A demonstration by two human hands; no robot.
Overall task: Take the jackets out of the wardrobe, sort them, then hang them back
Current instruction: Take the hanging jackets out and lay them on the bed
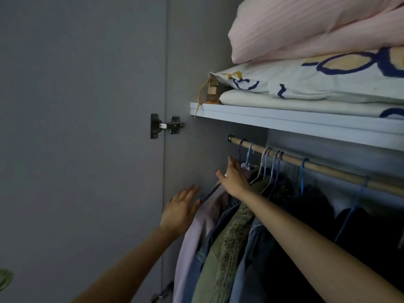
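Note:
Several jackets hang on hangers from a wooden rail (323, 169) inside the wardrobe. From the left come a lilac jacket (192, 243), a denim one (208, 243), an olive green one (220, 254), another denim one (251, 267) and dark ones (317, 211) further right. My left hand (181, 209) lies flat with straight fingers against the lilac jacket's shoulder. My right hand (235, 177) reaches over the jackets to the leftmost hangers just below the rail, fingers extended; whether it grips a hanger cannot be made out.
A white shelf (306, 125) runs above the rail with folded bedding: a pink striped duvet (306, 29) on patterned white pillows (328, 84). The open grey wardrobe door (76, 127) stands at the left, with a hinge (166, 125) beside the side panel.

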